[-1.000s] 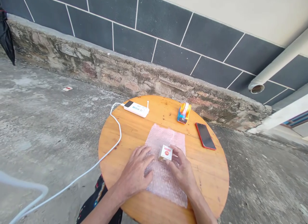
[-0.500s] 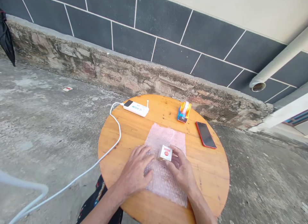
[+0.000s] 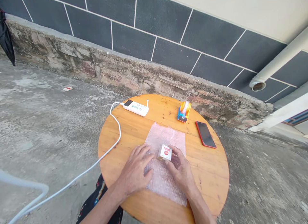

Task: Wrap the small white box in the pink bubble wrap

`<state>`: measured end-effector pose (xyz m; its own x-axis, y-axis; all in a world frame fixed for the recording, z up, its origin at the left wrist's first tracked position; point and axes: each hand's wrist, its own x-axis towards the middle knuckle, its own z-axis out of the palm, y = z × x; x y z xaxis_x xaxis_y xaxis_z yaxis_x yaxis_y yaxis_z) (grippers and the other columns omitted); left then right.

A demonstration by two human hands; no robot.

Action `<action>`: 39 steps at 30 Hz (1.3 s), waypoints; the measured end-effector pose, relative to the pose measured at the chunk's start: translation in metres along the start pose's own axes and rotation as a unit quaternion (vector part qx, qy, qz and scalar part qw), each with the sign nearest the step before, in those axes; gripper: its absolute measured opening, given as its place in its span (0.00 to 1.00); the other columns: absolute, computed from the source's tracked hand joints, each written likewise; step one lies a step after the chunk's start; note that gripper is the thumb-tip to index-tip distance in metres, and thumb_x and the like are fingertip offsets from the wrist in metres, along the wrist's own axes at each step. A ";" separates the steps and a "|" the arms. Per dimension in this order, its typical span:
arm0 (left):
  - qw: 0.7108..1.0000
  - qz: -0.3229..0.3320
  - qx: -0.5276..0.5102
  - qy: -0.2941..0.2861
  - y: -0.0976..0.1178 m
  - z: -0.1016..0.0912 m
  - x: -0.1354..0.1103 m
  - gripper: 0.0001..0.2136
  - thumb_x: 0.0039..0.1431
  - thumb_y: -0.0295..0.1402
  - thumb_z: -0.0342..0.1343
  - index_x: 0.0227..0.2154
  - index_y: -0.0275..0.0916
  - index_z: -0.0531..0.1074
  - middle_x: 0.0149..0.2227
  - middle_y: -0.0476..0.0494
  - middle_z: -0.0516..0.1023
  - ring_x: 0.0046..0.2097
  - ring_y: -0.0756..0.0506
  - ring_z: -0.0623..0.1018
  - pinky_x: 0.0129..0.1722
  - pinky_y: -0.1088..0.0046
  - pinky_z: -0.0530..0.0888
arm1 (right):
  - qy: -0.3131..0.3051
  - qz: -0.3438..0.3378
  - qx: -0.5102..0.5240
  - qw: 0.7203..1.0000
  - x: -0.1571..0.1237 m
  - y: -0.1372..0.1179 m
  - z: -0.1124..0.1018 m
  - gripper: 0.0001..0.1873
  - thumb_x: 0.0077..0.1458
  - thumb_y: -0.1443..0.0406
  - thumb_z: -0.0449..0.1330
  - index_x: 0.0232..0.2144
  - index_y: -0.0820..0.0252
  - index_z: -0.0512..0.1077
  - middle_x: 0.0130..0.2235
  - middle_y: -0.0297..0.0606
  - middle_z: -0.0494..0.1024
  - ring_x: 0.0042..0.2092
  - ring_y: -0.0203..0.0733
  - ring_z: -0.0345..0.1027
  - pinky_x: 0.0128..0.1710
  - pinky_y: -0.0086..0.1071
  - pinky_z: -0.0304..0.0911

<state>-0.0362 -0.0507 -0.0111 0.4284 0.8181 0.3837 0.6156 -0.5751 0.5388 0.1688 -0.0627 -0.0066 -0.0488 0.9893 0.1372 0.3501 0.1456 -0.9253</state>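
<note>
A sheet of pinkish bubble wrap [image 3: 168, 185] lies flat on a round wooden table [image 3: 115, 163]. Near its middle is a small white box [image 3: 166, 152] with red print on top. My right hand [image 3: 181, 170] grips the box from the right, fingers behind it and thumb at the near edge. My left hand [image 3: 137, 168] rests with fingers spread on the sheet's left edge, apart from the box.
At the table's far left sits a white power bank-like device [image 3: 136, 108] with a white cable [image 3: 96, 165] running off left. A small tape dispenser [image 3: 184, 112] stands at the back. A red-edged phone [image 3: 205, 134] lies to the right. Behind is a stone-based wall [image 3: 115, 68].
</note>
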 end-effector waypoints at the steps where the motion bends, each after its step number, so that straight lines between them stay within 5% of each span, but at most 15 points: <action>1: 1.000 -0.001 0.000 -0.001 0.000 0.000 0.000 0.19 0.47 0.25 0.53 0.44 0.42 0.70 0.56 0.41 0.64 0.60 0.37 0.59 0.60 0.53 0.59 | -0.001 0.000 -0.002 1.000 0.000 0.000 0.000 0.25 0.55 0.66 0.58 0.55 0.53 0.60 0.55 0.43 0.70 0.55 0.48 0.66 0.53 0.43 0.64; 29: 1.000 -0.001 -0.001 -0.011 0.001 -0.001 -0.001 0.19 0.47 0.25 0.53 0.45 0.41 0.70 0.57 0.41 0.64 0.61 0.38 0.59 0.61 0.53 0.58 | 0.017 0.004 0.028 0.999 0.000 0.001 0.002 0.28 0.53 0.64 0.61 0.56 0.52 0.61 0.55 0.42 0.70 0.55 0.49 0.66 0.53 0.43 0.64; 39: 1.000 -0.007 -0.003 -0.018 0.001 -0.002 -0.002 0.20 0.48 0.26 0.53 0.46 0.41 0.70 0.57 0.41 0.63 0.61 0.38 0.58 0.61 0.53 0.57 | 0.046 -0.074 -0.132 0.987 -0.013 -0.006 -0.023 0.29 0.54 0.67 0.57 0.58 0.50 0.57 0.61 0.41 0.60 0.59 0.50 0.57 0.52 0.44 0.64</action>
<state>-0.0378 -0.0524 -0.0097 0.4430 0.8256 0.3494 0.6177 -0.5635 0.5486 0.1892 -0.0762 0.0056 -0.0375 0.9513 0.3061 0.5783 0.2705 -0.7697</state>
